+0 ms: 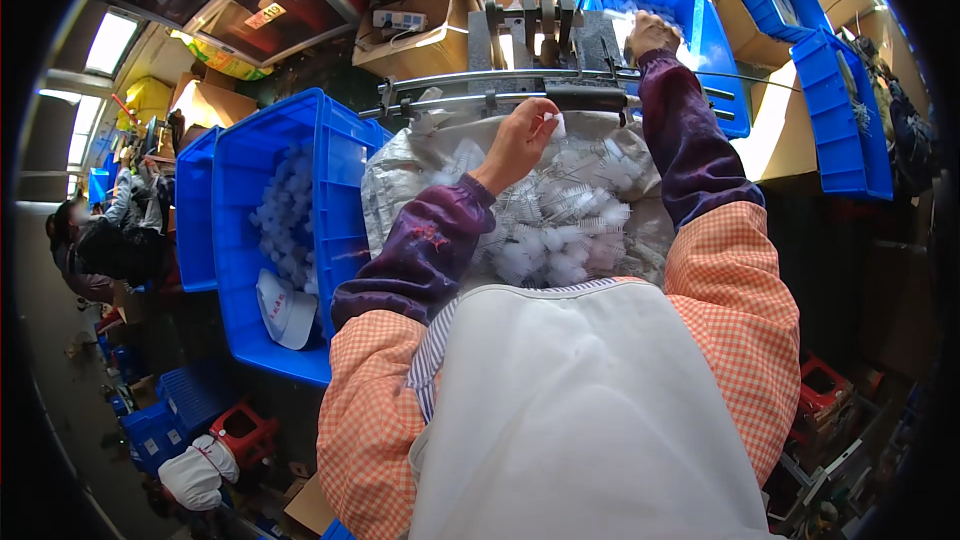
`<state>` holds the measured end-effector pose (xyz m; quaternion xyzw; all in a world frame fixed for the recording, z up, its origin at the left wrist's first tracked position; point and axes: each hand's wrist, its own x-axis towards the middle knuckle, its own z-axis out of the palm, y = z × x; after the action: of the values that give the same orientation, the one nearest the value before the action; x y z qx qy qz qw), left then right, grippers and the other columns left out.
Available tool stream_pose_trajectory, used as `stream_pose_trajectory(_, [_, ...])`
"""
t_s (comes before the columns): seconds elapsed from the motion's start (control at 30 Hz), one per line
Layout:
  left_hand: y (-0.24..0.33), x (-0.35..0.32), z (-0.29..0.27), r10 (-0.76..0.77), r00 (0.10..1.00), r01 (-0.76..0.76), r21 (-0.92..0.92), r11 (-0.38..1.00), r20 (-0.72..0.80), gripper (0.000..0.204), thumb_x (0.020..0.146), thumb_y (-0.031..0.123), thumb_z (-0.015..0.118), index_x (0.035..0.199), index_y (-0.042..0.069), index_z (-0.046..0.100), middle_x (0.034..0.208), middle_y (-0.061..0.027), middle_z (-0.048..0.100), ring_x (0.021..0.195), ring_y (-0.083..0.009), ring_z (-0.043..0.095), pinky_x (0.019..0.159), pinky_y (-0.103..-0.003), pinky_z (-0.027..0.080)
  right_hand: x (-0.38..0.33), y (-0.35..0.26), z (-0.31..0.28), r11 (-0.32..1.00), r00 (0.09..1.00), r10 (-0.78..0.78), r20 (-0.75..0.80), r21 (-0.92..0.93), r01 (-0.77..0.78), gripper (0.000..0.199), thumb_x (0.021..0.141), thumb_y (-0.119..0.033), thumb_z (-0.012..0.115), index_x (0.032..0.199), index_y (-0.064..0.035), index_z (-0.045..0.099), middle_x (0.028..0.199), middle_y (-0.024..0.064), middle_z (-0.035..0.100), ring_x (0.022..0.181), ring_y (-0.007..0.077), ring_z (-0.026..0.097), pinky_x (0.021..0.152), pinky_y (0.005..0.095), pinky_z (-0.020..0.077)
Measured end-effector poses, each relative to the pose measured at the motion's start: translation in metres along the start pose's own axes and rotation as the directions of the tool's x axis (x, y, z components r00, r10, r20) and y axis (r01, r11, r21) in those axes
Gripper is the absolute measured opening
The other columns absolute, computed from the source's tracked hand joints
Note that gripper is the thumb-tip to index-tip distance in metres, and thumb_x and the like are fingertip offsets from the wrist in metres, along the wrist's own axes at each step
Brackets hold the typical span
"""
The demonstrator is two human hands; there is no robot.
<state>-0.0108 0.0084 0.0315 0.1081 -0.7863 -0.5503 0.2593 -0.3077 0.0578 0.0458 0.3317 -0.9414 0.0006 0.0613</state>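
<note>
Nearest to us, below the white apron (590,410), lies a heap of white brushes (560,225) on a silvery sheet (400,190), their wire stems lying every which way, so no single heading can be told. Our left hand (520,140) reaches forward over the far edge of that heap, forearm in a purple sleeve slanting up and to the right, fingers pinched shut on a small white brush piece (553,123) (too small for us to tell which way its long axis runs). Just beyond it stands the grey machine (545,30) with its metal rail running left to right. Farther off, our right hand (652,35) is stretched out nearly straight, curled at the rim of the far blue bin (720,50); whether it grips anything we cannot tell. At our left sits another blue bin (340,150) of white pieces
</note>
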Motion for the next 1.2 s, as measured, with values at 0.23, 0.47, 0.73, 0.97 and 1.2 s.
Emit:
stream_pose_trajectory(0.23, [0.001, 0.002, 0.005, -0.081, 0.992, 0.068, -0.128, 0.99, -0.1, 0.014, 0.081, 0.006, 0.062, 0.091, 0.0, 0.055, 0.079, -0.005, 0.062, 0.072, -0.0083, 0.059, 0.064, -0.021, 0.047, -0.076, -0.005, -0.024, 0.595, 0.781, -0.567, 0.262, 0.786, 0.168, 0.042, 0.084, -0.025, 0.054, 0.122, -0.0055, 0.048, 0.102, 0.0133, 0.061, 0.086, 0.0197, 0.058, 0.077, 0.031, 0.046])
stream_pose_trajectory(0.47, [0.023, 0.0, -0.017, -0.191, 0.981, 0.187, 0.379, 0.906, -0.028, 0.031, 0.08, 0.025, 0.062, 0.099, 0.0, 0.058, 0.083, -0.0122, 0.066, 0.073, -0.0203, 0.064, 0.066, -0.029, 0.05, -0.081, -0.033, -0.011, 0.491, 0.816, -0.577, -0.033, 0.784, 0.379, 0.023, 0.082, -0.012, 0.053, 0.102, -0.0047, 0.059, 0.089, 0.0183, 0.062, 0.084, 0.0272, 0.06, 0.078, 0.0338, 0.0452])
stream_pose_trajectory(0.73, [-0.013, -0.027, -0.068, -0.587, 0.808, 0.36, 0.834, 0.417, -0.056, 0.044, 0.079, 0.039, 0.057, 0.103, 0.001, 0.056, 0.102, -0.0183, 0.06, 0.094, -0.0308, 0.058, 0.079, -0.04, 0.045, -0.027, -0.047, 0.036, 0.919, 0.91, -0.296, -0.29, 0.174, 0.355, 0.016, 0.08, -0.021, 0.054, 0.092, -0.0112, 0.059, 0.093, 0.0094, 0.059, 0.094, 0.0297, 0.053, 0.078, 0.0401, 0.0449])
stream_pose_trajectory(0.97, [-0.043, -0.035, -0.064, -0.503, 0.861, 0.281, 0.755, 0.593, 0.074, 0.027, 0.077, 0.02, 0.055, 0.102, 0.009, 0.053, 0.095, -0.0185, 0.06, 0.093, -0.036, 0.056, 0.081, -0.042, 0.044, -0.019, -0.047, 0.047, 0.91, 0.918, -0.297, -0.262, 0.213, 0.355, 0.018, 0.08, -0.024, 0.054, 0.092, -0.011, 0.058, 0.096, 0.0071, 0.059, 0.097, 0.0293, 0.05, 0.08, 0.0409, 0.0433])
stream_pose_trajectory(1.2, [-0.028, -0.021, -0.048, -0.23, 0.957, 0.103, 0.532, 0.841, 0.179, 0.025, 0.077, 0.013, 0.055, 0.101, 0.005, 0.052, 0.095, -0.0182, 0.06, 0.093, -0.0356, 0.056, 0.08, -0.04, 0.044, -0.012, -0.042, 0.054, 0.865, 0.91, -0.312, -0.273, 0.314, 0.391, 0.017, 0.081, -0.025, 0.054, 0.091, -0.0112, 0.058, 0.096, 0.0055, 0.059, 0.098, 0.0272, 0.049, 0.083, 0.0396, 0.0392])
